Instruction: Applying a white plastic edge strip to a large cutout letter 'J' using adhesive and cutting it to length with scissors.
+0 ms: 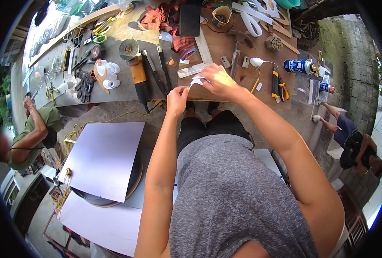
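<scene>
A small white strip-like piece [196, 81] is held between my two hands over the front edge of the workbench. My left hand [178, 100] pinches its lower end with thumb and fingertips. The fingers of my right hand [219, 82] are closed on its upper end and cover part of it. Just beyond them lies a flat, pale L-shaped piece [204, 51]. An angle grinder [137, 75] with a yellow and black body rests to the left of my hands, beside two black-handled tools [163, 71].
Pliers with orange handles [283, 92], a blue spray can [298, 66] and a white dropper bottle [257, 62] stand or lie at right. White cut-out shapes [109, 75] and a dark glove [85, 86] are at left. White sheets [107, 155] lie behind the bench. Two people [38, 129] [356, 146] are nearby.
</scene>
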Motion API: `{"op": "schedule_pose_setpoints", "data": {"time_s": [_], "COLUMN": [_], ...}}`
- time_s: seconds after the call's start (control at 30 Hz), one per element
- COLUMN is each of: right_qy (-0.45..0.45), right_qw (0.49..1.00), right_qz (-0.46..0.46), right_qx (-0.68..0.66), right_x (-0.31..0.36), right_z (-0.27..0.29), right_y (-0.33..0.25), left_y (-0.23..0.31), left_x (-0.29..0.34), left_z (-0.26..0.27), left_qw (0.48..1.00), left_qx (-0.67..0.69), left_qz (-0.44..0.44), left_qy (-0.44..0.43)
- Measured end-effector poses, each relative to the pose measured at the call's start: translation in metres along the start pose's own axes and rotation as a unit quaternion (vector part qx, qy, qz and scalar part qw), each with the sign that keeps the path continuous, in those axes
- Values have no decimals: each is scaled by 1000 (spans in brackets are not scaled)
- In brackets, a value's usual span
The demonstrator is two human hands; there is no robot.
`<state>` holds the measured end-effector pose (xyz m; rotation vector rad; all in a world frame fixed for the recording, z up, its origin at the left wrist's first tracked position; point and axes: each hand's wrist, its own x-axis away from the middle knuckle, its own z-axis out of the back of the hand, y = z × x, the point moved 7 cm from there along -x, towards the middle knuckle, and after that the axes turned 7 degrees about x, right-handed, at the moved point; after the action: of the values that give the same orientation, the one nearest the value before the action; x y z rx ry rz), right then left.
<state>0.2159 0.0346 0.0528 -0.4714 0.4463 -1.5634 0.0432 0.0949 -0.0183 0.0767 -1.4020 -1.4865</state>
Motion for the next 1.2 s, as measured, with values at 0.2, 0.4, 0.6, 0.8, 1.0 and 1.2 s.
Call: {"op": "schedule_pose_setpoints", "data": {"time_s": [0.2,0.4,0.6,0.8,1.0,1.2], "right_qy": [11,-12,-22,-37,-82,-129], "right_qw": [999,998,999,998,995,986], "right_qz": [-48,-40,-23,-16,18,69], "right_qx": [9,44,42,48,57,75], "right_x": [12,14,10,5,-8,-29], "right_z": [-19,-29,-28,-24,-24,-35], "right_y": [4,0,-3,-5,-3,-9], "left_y": [2,3,0,3,4,4], "left_x": [0,2,1,2,1,2], "left_z": [-1,0,0,1,0,1], "left_qw": [1000,1000,1000,1000,1000,1000], "left_qx": [0,9,11,9,-2,2], "left_qz": [5,-5,-6,-2,-11,-18], "left_qy": [0,15,12,4,1,4]}}
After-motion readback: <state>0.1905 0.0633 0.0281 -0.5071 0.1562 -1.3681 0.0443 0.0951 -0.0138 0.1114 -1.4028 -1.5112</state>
